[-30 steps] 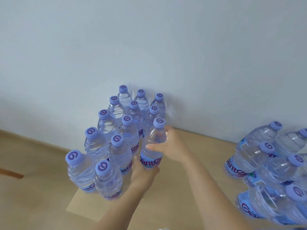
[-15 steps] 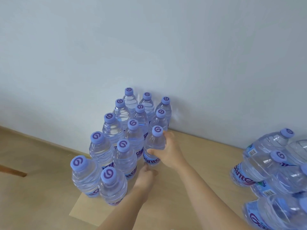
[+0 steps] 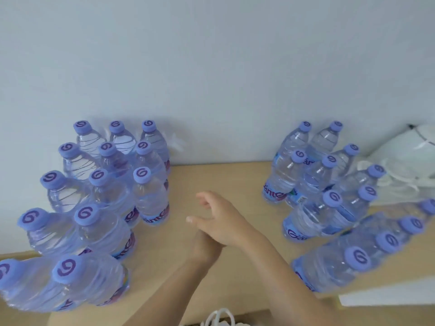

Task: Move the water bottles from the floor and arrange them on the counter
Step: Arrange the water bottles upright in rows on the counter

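Released since half a second ago: the right hand [image 3: 223, 222] has let go of the bottle it was setting down and pulled back toward the middle of the surface [image 3: 211, 180], and the view has swung so both bottle groups show.

That bottle [image 3: 150, 196] now stands upright at the near right corner of the left cluster [image 3: 101, 184], touching its neighbours, label facing out. Likely tucked in tight to extend the block's third column and keep rows straight against the wall [image 3: 211, 67].

Right hand: fingers loosely spread and relaxed, holding nothing, hovering just beside that bottle. Left hand [image 3: 204, 245] sits under the right wrist, mostly hidden; fingers look relaxed, no bottle in it, but exact pose is hard to tell.

Right cluster [image 3: 329, 184] stands well apart across a bare strip of surface, also upright, packed together. Some bottles at the frame edges look stretched by the lens.

White bag-like thing [image 3: 404, 161] lies behind the right cluster by the wall. White handles [image 3: 219, 318] poke up at the bottom edge, maybe a bag below; floor bottles not visible.

Judgement: placement done, next is reaching down for more.
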Available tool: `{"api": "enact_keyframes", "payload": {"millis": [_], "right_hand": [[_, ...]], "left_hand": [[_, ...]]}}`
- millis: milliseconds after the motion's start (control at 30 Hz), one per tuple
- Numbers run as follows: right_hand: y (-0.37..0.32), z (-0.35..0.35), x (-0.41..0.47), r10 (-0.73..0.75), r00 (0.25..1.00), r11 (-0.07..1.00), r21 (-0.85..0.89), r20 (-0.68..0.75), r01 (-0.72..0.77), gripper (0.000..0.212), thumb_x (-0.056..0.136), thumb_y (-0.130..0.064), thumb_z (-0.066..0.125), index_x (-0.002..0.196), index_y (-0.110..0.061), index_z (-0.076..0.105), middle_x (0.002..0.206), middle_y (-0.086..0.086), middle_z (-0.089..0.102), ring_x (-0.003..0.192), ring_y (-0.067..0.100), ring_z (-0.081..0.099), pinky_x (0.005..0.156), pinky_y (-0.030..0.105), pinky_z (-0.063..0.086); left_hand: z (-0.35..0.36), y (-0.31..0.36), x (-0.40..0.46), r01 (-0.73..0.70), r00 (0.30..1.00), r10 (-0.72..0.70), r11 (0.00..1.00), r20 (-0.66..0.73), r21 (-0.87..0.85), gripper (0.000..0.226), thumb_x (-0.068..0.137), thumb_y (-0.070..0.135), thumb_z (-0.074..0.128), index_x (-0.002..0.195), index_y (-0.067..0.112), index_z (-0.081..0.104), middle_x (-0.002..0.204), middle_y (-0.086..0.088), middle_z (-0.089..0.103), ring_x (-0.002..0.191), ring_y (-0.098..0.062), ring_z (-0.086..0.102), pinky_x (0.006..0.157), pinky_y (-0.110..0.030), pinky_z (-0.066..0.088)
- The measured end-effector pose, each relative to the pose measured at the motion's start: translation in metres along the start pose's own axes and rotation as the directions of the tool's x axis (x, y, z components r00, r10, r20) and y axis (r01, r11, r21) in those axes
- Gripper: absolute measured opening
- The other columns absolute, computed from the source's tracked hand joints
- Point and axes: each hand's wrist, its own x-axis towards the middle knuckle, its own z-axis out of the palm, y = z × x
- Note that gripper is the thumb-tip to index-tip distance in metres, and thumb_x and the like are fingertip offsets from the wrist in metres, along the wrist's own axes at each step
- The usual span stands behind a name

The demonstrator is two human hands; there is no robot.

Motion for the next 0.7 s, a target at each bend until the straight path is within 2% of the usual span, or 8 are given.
{"api": "enact_keyframes", "payload": {"millis": [67,100,167,200,367,467,600,700], "right_hand": [[0.012,-0.026,-0.034,0.059,0.997,0.996,-0.058,-0.059,-0.063,0.059,0.085,-0.045,0.06,0.136,-0.024,0.041,0.135,-0.008,0.046,0.124,0.008,0.044,0.1,0.025,0.035],[0.016,-0.039,-0.052,0.092,0.99,0.993,-0.069,-0.11,-0.1,0.056,0.085,-0.045,0.06,0.134,-0.024,0.043,0.132,-0.01,0.047,0.122,0.007,0.045,0.098,0.025,0.037],[0.022,-0.064,-0.089,0.161,0.957,0.985,-0.027,-0.242,-0.172,0.049,0.086,-0.042,0.06,0.13,-0.026,0.047,0.122,-0.013,0.05,0.115,0.005,0.048,0.092,0.024,0.04],[0.024,-0.075,-0.107,0.186,0.93,0.981,0.01,-0.318,-0.193,0.045,0.086,-0.04,0.062,0.127,-0.026,0.05,0.117,-0.014,0.052,0.112,0.003,0.049,0.091,0.023,0.039],[0.043,-0.102,-0.163,0.266,0.658,0.929,0.006,-0.704,-0.37,0.039,0.084,-0.034,0.065,0.119,-0.02,0.057,0.113,-0.01,0.058,0.109,0.007,0.047,0.08,0.02,0.033],[0.063,-0.096,-0.169,0.401,0.6,0.866,0.072,-0.693,-0.496,0.055,0.079,-0.04,0.069,0.126,-0.021,0.048,0.115,-0.007,0.052,0.11,0.013,0.044,0.083,0.026,0.038],[0.077,-0.081,-0.159,0.455,0.492,0.88,0.289,-0.742,-0.377,0.027,0.079,-0.037,0.071,0.084,-0.022,0.049,0.08,-0.003,0.059,0.075,0.021,0.053,0.066,0.031,0.044],[0.079,-0.076,-0.153,0.401,0.414,0.906,0.286,-0.817,-0.312,0.032,0.083,-0.032,0.068,0.068,-0.022,0.041,0.066,-0.001,0.06,0.061,0.02,0.052,0.061,0.033,0.045]], "left_hand": [[0.021,-0.017,-0.001,0.041,0.982,-0.06,0.994,0.181,0.105,0.024,0.089,-0.003,0.053,0.112,0.004,0.05,0.09,-0.007,0.059,0.083,-0.023,0.058,0.067,-0.03,0.048],[0.03,-0.026,0.0,0.011,0.962,-0.09,0.956,0.257,0.294,0.034,0.081,0.001,0.065,0.112,0.008,0.051,0.094,-0.006,0.06,0.088,-0.024,0.058,0.07,-0.03,0.049],[0.048,-0.042,0.001,-0.128,0.938,-0.125,0.74,0.322,0.66,0.056,0.071,0.01,0.076,0.121,0.014,0.053,0.116,0.0,0.059,0.106,-0.018,0.056,0.084,-0.028,0.047],[0.056,-0.047,-0.001,-0.166,0.931,-0.135,0.669,0.339,0.724,0.068,0.07,0.012,0.077,0.131,0.015,0.049,0.129,0.001,0.054,0.116,-0.016,0.051,0.09,-0.024,0.043],[0.085,-0.064,-0.011,-0.228,0.864,-0.235,0.606,0.445,0.762,0.092,0.071,0.013,0.076,0.147,0.018,0.024,0.149,0.005,0.029,0.134,-0.01,0.03,0.098,-0.02,0.035],[0.092,-0.066,-0.013,-0.27,0.848,-0.238,0.577,0.474,0.771,0.092,0.072,0.013,0.075,0.147,0.017,0.022,0.15,0.004,0.028,0.135,-0.01,0.03,0.098,-0.02,0.035],[0.089,-0.066,-0.013,-0.311,0.815,-0.267,0.546,0.514,0.778,0.098,0.07,0.013,0.077,0.148,0.015,0.018,0.152,0.004,0.025,0.136,-0.012,0.029,0.101,-0.026,0.039],[0.083,-0.064,-0.01,-0.296,0.808,-0.282,0.564,0.517,0.771,0.101,0.069,0.014,0.079,0.149,0.017,0.017,0.152,0.005,0.024,0.137,-0.011,0.028,0.1,-0.026,0.04]]}}
